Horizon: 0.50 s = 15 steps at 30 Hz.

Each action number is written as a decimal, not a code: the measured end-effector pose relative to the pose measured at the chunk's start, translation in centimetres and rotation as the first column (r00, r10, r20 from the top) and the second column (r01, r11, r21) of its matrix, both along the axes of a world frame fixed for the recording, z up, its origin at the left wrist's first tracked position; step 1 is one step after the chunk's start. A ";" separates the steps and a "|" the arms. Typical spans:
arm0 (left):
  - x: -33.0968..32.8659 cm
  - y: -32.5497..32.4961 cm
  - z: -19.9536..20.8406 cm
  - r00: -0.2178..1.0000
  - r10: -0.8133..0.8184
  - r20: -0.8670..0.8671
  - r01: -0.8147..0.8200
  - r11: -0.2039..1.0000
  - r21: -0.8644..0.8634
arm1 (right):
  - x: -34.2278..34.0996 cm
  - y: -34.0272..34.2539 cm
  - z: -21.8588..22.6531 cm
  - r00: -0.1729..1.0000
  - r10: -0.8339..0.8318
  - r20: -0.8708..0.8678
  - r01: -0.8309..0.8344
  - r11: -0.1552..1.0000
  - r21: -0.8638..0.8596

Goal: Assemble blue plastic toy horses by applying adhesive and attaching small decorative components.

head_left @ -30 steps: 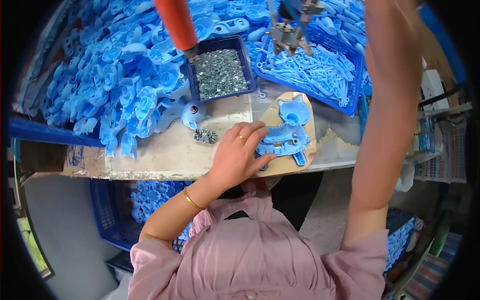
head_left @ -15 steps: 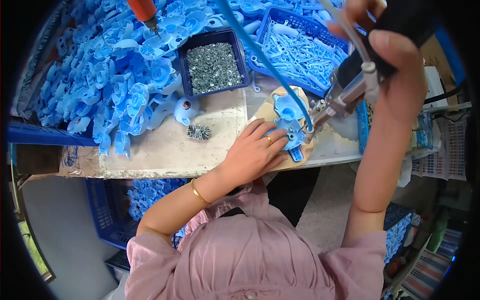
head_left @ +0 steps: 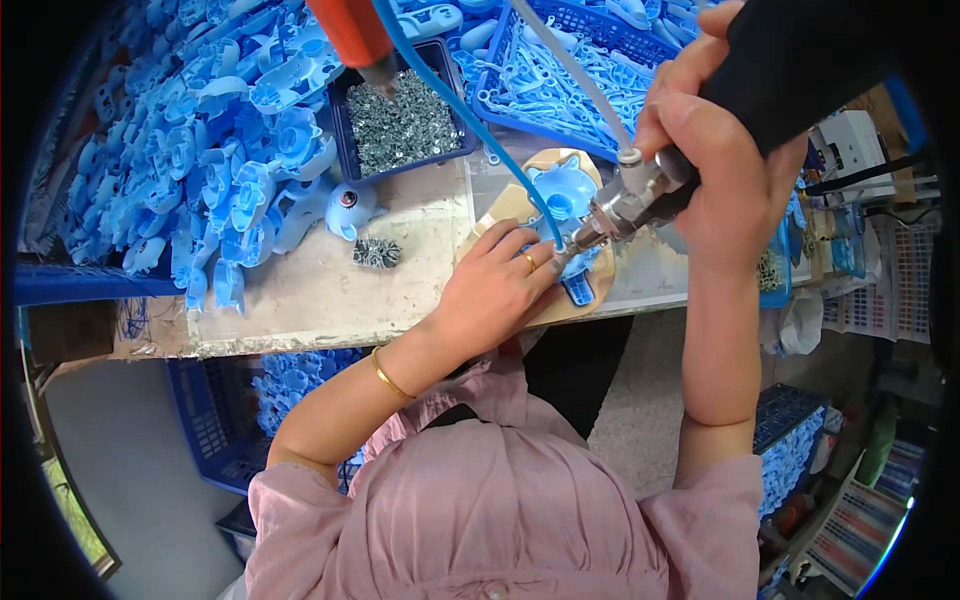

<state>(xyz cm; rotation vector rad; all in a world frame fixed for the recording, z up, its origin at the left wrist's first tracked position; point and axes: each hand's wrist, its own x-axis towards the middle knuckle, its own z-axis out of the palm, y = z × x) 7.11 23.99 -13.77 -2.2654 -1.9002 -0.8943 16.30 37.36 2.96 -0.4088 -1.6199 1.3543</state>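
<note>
My right hand (head_left: 725,165) is closed around a powered screwdriver (head_left: 625,205) with a black body and metal nose, fed by a clear hose and a blue hose. Its tip comes down over a light blue plastic shell (head_left: 564,188), and the nose covers part of that shell. Beneath the shell lies a tan, board-like fixture (head_left: 602,272). My left hand (head_left: 497,283) lies over the fixture's left side, fingers stretched out, fingertips at the shell beside the driver tip. The exact contact at the tip is hidden.
Many blue plastic shells (head_left: 200,150) heap up on the left. Behind stand a dark blue tray of small metal screws (head_left: 405,120) and a blue basket (head_left: 485,105) of thin blue parts. An orange tool (head_left: 350,35) hangs above. A small dark metal bundle (head_left: 376,253) lies near the table edge.
My right hand has brought the screwdriver left and nearer, over the shell beside my left fingertips. The whole view has shifted slightly, and the orange tool appears lower and further right.
</note>
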 end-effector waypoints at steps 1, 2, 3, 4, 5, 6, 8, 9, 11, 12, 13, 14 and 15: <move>-0.1 0.0 0.1 1.000 0.003 -0.023 -0.003 1.000 -0.016 | -0.5 -0.4 -0.1 0.996 -0.085 -0.021 0.086 0.996 0.035; -0.1 0.0 0.1 1.000 0.000 -0.026 0.000 1.000 -0.011 | -0.5 -0.3 -0.2 0.996 -0.088 -0.025 0.089 0.995 0.039; -0.1 -0.1 0.1 0.999 0.010 -0.031 -0.011 0.999 -0.047 | -0.4 0.0 -0.2 0.999 -0.030 -0.026 0.031 0.999 0.035; 0.0 -0.2 0.0 0.999 0.015 -0.035 -0.017 0.997 -0.081 | -0.4 0.4 -0.1 0.999 0.023 -0.028 -0.022 0.999 0.034; 0.1 -0.1 -0.2 0.999 0.007 -0.041 -0.010 0.997 -0.072 | -0.5 0.7 0.2 0.997 0.077 -0.030 -0.076 0.997 0.034; 0.1 0.0 -0.5 0.999 0.011 -0.050 -0.014 0.999 -0.048 | -0.6 0.9 1.0 0.997 0.070 -0.035 -0.068 0.997 0.043; 0.5 0.1 0.0 0.998 -0.001 -0.068 0.000 1.000 -0.010 | -0.9 1.2 4.4 1.000 0.021 -0.012 -0.021 0.999 0.043; 0.7 -0.1 0.5 0.996 0.008 -0.093 -0.010 1.000 -0.021 | -1.0 2.8 5.2 0.999 0.048 -0.005 -0.046 0.974 0.222; 0.6 -0.4 1.7 0.992 0.005 -0.129 -0.007 1.000 -0.015 | -2.2 5.1 7.4 0.987 0.163 -0.008 -0.151 0.933 0.325; 0.5 -0.8 2.7 1.000 0.008 -0.030 -0.008 1.000 -0.021 | -2.5 6.4 8.2 0.981 0.194 0.014 -0.182 0.892 0.413; 0.1 -1.5 3.6 0.997 0.015 0.074 -0.013 0.999 -0.032 | -1.8 6.9 9.3 0.948 0.226 0.222 -0.291 0.900 0.325; -0.4 -2.3 4.6 0.981 -0.004 0.192 0.015 0.998 -0.054 | -1.8 8.3 8.7 0.952 0.214 0.221 -0.280 0.900 0.334; -1.2 -3.8 6.2 0.953 -0.012 0.301 0.037 0.996 -0.076 | -2.4 10.4 7.2 0.978 0.206 0.034 -0.204 0.913 0.352</move>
